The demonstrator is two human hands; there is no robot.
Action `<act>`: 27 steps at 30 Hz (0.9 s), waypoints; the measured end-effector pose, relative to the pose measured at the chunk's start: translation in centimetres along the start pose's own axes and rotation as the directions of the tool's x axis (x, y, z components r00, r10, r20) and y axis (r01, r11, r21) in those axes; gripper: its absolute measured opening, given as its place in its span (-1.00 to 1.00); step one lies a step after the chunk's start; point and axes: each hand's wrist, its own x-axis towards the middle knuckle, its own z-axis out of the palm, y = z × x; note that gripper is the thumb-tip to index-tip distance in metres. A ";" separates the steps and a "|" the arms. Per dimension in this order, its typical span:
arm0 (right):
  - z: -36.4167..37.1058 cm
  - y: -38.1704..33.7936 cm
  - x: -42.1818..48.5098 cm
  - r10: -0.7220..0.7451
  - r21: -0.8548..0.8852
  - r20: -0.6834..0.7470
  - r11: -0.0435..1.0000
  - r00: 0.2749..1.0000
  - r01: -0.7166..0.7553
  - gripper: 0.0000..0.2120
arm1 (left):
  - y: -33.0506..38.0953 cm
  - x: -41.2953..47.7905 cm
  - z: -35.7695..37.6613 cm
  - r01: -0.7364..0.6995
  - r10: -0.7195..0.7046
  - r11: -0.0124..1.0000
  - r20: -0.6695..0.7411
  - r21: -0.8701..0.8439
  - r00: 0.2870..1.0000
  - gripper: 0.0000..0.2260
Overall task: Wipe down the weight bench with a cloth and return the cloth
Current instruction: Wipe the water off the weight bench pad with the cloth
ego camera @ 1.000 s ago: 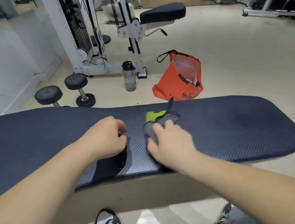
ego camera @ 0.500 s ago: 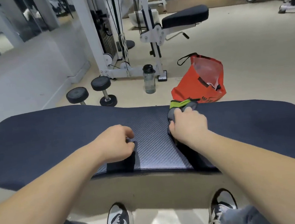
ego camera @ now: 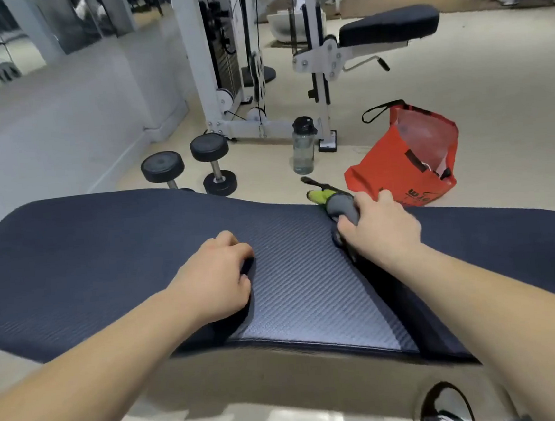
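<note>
Since a second ago, the right hand (ego camera: 378, 231) has pushed the cloth (ego camera: 339, 203) away from the body, from the middle of the bench (ego camera: 106, 259) to its far edge. The left hand (ego camera: 215, 279) has stayed where it was.

Seen from a head-worn camera looking down, a person leans over a dark padded bench that runs left to right across the picture. The right hand's fingers are curled round a bunched grey cloth with a bright green end, and they press it onto the pad. The green end pokes out past the far edge. The left hand rests on the pad nearer the body in a closed fist with nothing in it, and it seems to be bracing. The two hands are well apart.

On the floor beyond the bench, an open orange bag (ego camera: 406, 165) sits just behind the cloth. A bottle (ego camera: 303, 146) and two dumbbells (ego camera: 191, 164) stand further left.

The wiping looks to be mid-stroke, with most of the pad still to cover on both sides. To do it well, the cloth would be better flattened under the palm than left bunched, so that more of it meets the pad. Long overlapping passes should run across to each end, with steady pressure and the left hand shifting along as support. Where the cloth is to be returned cannot be told for certain; the bag is one possible place.
</note>
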 end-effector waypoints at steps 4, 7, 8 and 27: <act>2.1 -5.0 -1.2 -0.084 -0.017 -0.060 0.996 0.995 0.084 -0.61 | -1.9 1.3 0.6 -0.029 0.028 0.999 -0.014 -0.026 0.999 -0.63; 2.8 -8.4 -3.3 -0.342 0.004 0.009 0.940 0.940 0.342 -0.62 | -2.6 1.6 0.7 -0.067 0.067 0.997 -0.001 -0.029 0.998 -0.62; 2.5 -8.8 -3.6 -0.419 0.007 0.048 0.908 0.907 0.419 -0.62 | -3.0 1.7 0.8 -0.079 0.078 0.996 -0.008 -0.030 0.997 -0.61; 0.4 -3.5 -0.2 -0.239 -0.056 0.030 0.969 0.971 0.240 -0.67 | -4.1 2.8 -0.1 -0.102 0.093 0.985 -0.066 -0.141 0.993 -0.76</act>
